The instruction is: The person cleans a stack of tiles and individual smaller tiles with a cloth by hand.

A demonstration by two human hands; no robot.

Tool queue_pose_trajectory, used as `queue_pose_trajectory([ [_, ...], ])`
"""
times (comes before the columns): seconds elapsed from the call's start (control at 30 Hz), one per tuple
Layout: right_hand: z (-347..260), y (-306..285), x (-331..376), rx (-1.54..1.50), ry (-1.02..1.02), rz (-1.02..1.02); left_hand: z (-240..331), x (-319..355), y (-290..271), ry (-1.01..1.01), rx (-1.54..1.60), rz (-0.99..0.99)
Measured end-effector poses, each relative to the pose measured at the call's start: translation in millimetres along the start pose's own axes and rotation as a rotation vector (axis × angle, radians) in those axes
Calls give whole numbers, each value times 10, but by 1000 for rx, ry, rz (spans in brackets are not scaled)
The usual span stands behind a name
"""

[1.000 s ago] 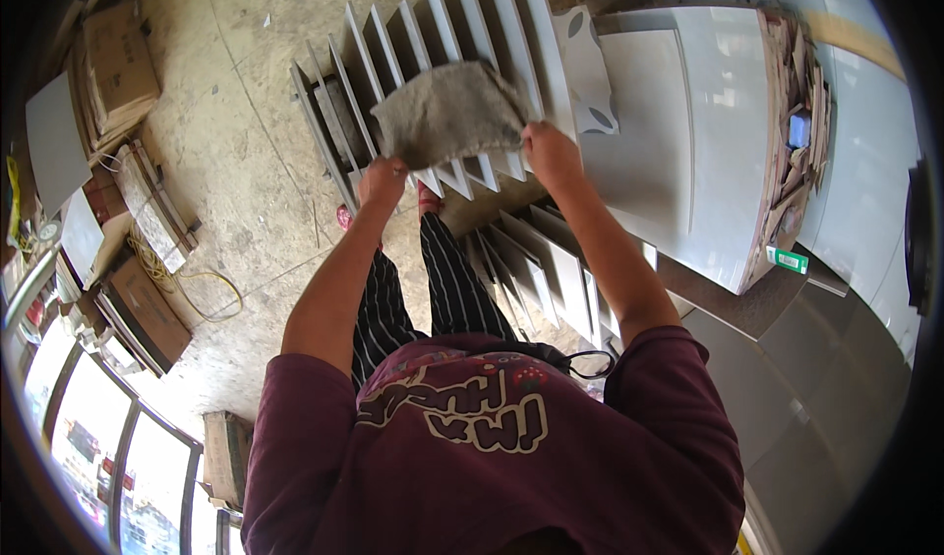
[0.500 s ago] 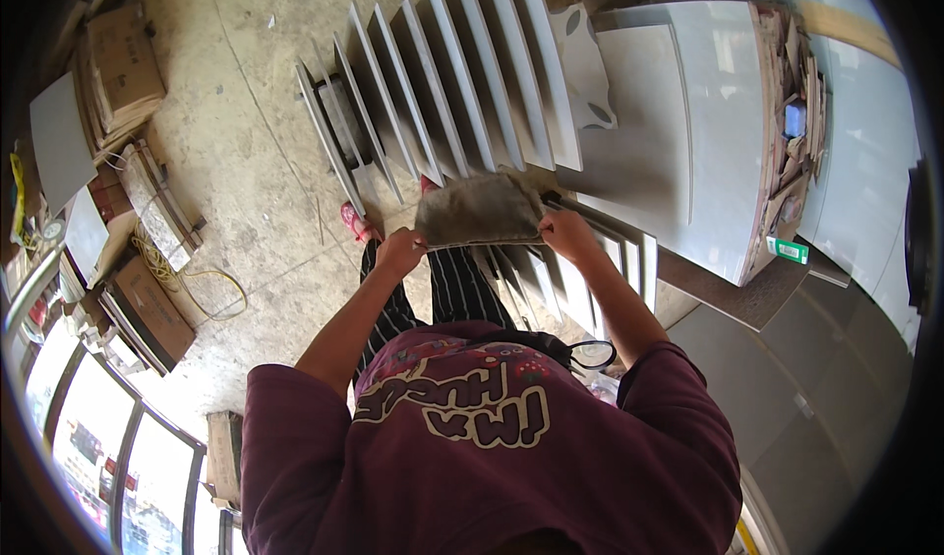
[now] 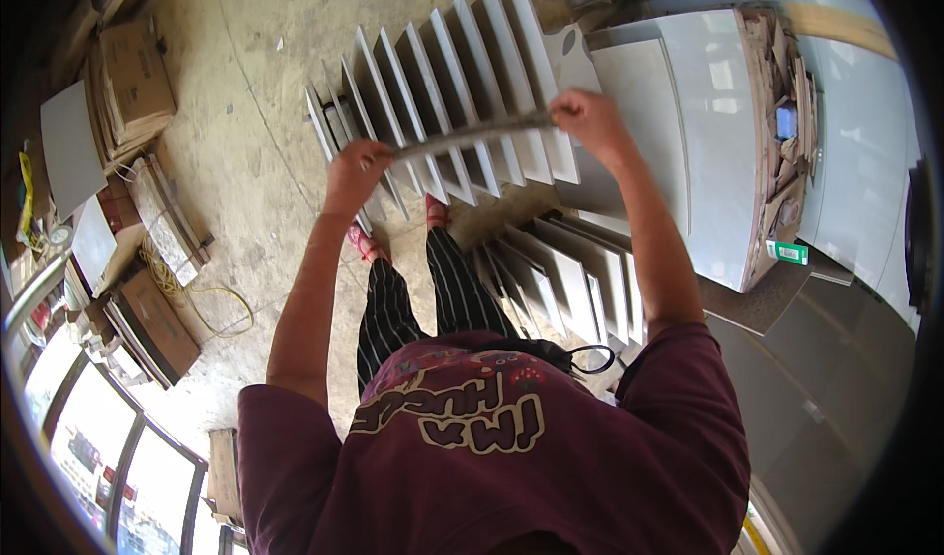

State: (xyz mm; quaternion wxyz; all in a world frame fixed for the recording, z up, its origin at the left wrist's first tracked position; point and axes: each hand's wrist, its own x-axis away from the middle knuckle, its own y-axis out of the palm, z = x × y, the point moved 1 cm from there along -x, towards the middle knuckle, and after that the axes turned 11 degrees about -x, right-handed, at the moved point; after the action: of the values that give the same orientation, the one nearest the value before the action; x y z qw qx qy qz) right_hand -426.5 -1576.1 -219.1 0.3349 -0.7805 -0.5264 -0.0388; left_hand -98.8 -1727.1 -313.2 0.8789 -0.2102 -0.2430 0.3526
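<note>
Fingers point(image 3: 378, 152) of the left hand point(image 3: 354, 174) and the right hand point(image 3: 593, 125) pinch opposite ends of one grey-brown cloth point(image 3: 472, 135), stretched edge-on over one row of upright pale panels point(image 3: 544, 78), both arms point(image 3: 307, 304) reaching forward. A second row point(image 3: 559, 272) stands nearer the body; two red shoes point(image 3: 438, 212) rest on stained concrete floor point(image 3: 261, 172), brown cardboard boxes point(image 3: 136, 73) leftward.

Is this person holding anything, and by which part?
Yes: a grey-brown cloth, seen nearly edge-on. The left hand grips its left end; the right hand grips its right end.
</note>
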Motion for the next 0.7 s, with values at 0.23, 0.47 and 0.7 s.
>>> queue_pose_trajectory([
  [0.23,-171,-289,-888,-40,-329,422,375,-1003,160,54,7,317],
  [0.47,946,-180,-1063,31,-124,428,182,-1246,885,-185,-279,47],
  [0.7,1647,-119,-68,168,-25,337,46,-369,1485,-227,-342,-141],
])
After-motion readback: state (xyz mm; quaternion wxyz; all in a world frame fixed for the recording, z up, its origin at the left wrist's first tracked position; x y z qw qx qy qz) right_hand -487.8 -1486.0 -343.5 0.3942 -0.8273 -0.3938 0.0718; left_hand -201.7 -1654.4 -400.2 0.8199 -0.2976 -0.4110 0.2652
